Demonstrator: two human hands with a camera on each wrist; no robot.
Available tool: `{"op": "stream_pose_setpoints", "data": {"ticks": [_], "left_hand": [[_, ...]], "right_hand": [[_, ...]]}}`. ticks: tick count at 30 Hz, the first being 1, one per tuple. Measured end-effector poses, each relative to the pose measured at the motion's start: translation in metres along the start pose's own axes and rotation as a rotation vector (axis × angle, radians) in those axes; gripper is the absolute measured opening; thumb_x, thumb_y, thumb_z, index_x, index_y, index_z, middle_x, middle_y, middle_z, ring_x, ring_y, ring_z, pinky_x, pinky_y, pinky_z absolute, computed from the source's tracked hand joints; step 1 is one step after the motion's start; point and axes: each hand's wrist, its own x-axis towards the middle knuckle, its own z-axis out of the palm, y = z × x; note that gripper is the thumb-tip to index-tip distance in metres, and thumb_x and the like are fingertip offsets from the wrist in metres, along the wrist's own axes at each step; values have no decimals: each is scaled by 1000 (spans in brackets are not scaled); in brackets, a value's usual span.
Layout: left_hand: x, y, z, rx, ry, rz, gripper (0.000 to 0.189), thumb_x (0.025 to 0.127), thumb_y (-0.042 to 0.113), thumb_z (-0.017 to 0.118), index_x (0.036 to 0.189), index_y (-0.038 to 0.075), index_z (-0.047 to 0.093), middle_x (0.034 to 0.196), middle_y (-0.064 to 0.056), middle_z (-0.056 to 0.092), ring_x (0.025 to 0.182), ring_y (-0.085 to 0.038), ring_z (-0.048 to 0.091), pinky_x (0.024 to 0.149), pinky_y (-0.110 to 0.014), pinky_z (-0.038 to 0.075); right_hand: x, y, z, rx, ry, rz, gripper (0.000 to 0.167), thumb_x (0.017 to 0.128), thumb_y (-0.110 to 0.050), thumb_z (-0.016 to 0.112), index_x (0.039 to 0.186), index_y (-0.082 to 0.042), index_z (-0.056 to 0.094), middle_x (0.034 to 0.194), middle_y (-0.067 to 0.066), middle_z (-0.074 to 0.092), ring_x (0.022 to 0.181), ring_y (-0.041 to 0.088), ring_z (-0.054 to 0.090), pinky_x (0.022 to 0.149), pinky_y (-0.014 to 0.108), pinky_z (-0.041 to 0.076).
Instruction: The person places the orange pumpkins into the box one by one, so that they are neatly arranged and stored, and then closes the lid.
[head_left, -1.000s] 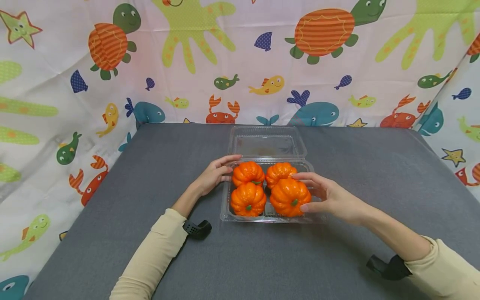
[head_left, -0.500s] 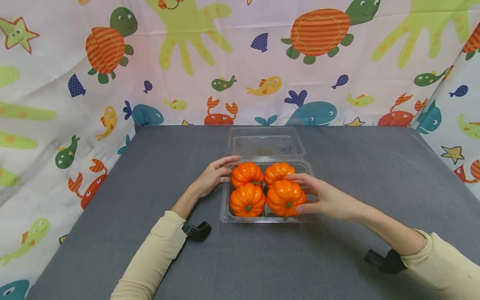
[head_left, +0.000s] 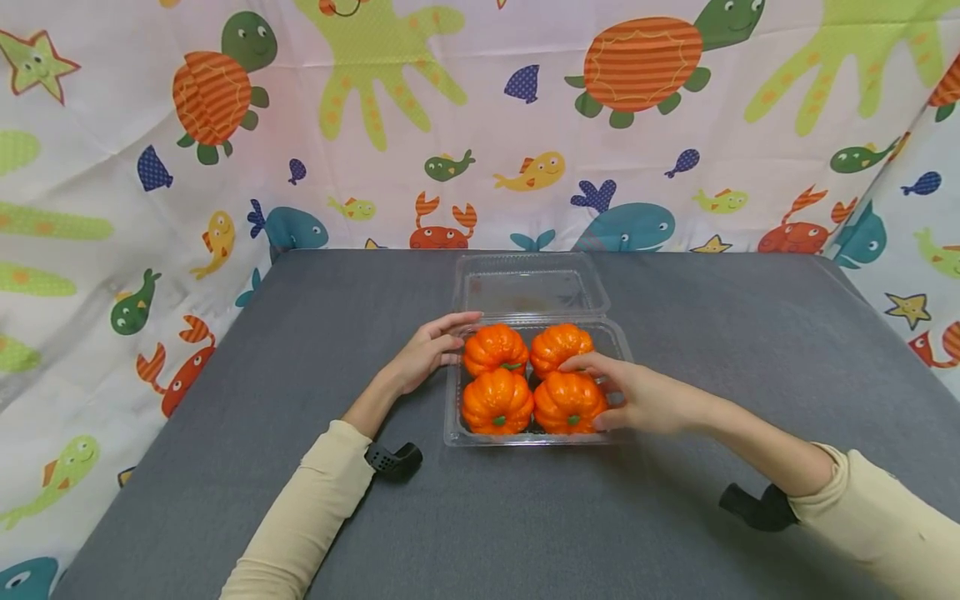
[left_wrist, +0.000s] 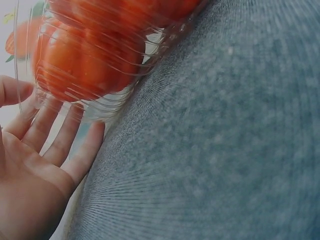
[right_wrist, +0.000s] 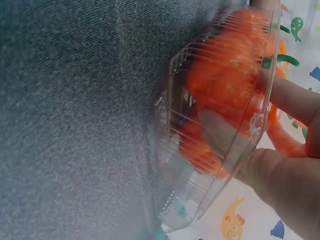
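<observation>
A clear plastic clamshell container holds several orange toy pumpkins with green stems, set in two rows. With its fingers and thumb, my right hand holds the front-right pumpkin down inside the container. In the right wrist view, part of that right hand shows through the clear wall, beside the pumpkins. At the container's left side, my left hand rests with fairly straight fingers against the wall. The left wrist view shows those fingers touching the wall, with the thumb near the rim.
The container's lid lies folded back behind its base. Grey cloth covers the table. A curtain printed with sea animals hangs behind and along the sides. Black wrist cameras are strapped on both wrists.
My right hand has moved slightly left, and the front-right pumpkin has shifted left and settled lower in the container. The left hand has stayed in place.
</observation>
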Motion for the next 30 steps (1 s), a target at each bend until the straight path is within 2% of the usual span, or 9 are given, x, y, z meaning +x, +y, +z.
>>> {"op": "stream_pose_setpoints", "data": {"ticks": [8, 16, 21, 27, 30], "left_hand": [[1, 1, 1, -2, 10, -11, 51, 92, 0, 38, 143, -1, 40, 143, -17, 42, 113, -19, 50, 79, -29, 49], [0, 1, 1, -1, 8, -6, 51, 92, 0, 39, 142, -1, 40, 143, -18, 42, 113, -19, 50, 79, -28, 49], [0, 2, 2, 1, 10, -5, 51, 92, 0, 38, 143, -2, 39, 143, -19, 41, 111, -19, 51, 78, -28, 49], [0, 2, 2, -1, 9, -4, 51, 92, 0, 38, 142, -1, 40, 143, -18, 41, 110, -19, 51, 79, -29, 49], [0, 2, 2, 4, 8, -3, 51, 92, 1, 38, 142, -1, 39, 143, -19, 42, 111, -19, 51, 80, -29, 49]], "right_hand": [[0, -5, -1, -109, 72, 9, 60, 81, -8, 75, 134, -13, 48, 132, 18, 45, 116, 35, 44, 92, 52, 41], [0, -9, -5, -54, 32, 56, 64, 82, -5, 74, 138, -11, 44, 134, 23, 41, 112, 37, 49, 88, 48, 47], [-1, -13, -10, 27, -24, 121, 70, 83, -11, 74, 143, -12, 38, 141, 23, 36, 115, 38, 51, 84, 45, 50], [-4, -14, -15, 54, -17, 163, 68, 84, -13, 73, 143, -14, 39, 145, 18, 34, 118, 38, 49, 85, 45, 50], [-5, -13, -21, 67, -18, 185, 66, 86, -19, 72, 144, -15, 39, 144, 18, 36, 120, 38, 47, 86, 48, 49]]}}
